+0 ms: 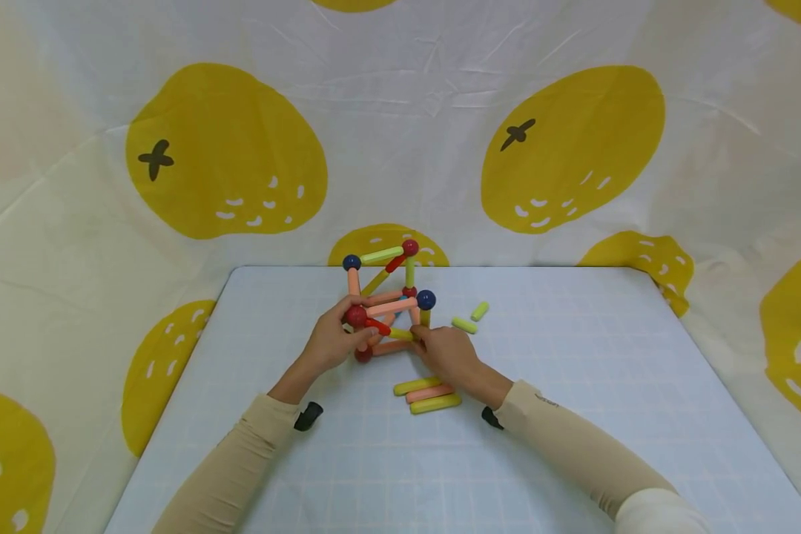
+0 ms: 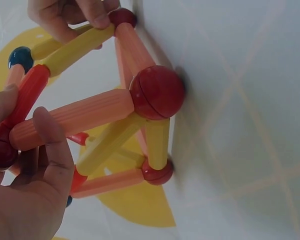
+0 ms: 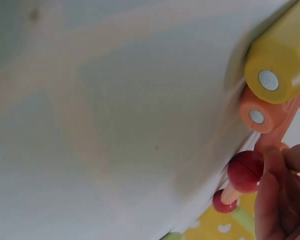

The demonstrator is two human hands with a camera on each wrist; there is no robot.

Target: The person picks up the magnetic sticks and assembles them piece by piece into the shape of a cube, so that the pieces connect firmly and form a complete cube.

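A box-like frame of magnetic rods and balls stands on the table, with orange, yellow, red and light green rods. My left hand holds its near upper-left red ball, thumb by a short red rod. That red rod meets a yellow rod end to end, slanting across the front face. My right hand pinches this yellow rod's far end, beside the lower-right red ball. A dark blue ball tops the near right corner. Another red ball sits at the lower left.
Two yellow rods and an orange rod lie loose in front of the frame. Two short light green rods are to its right. A patterned cloth hangs behind the table.
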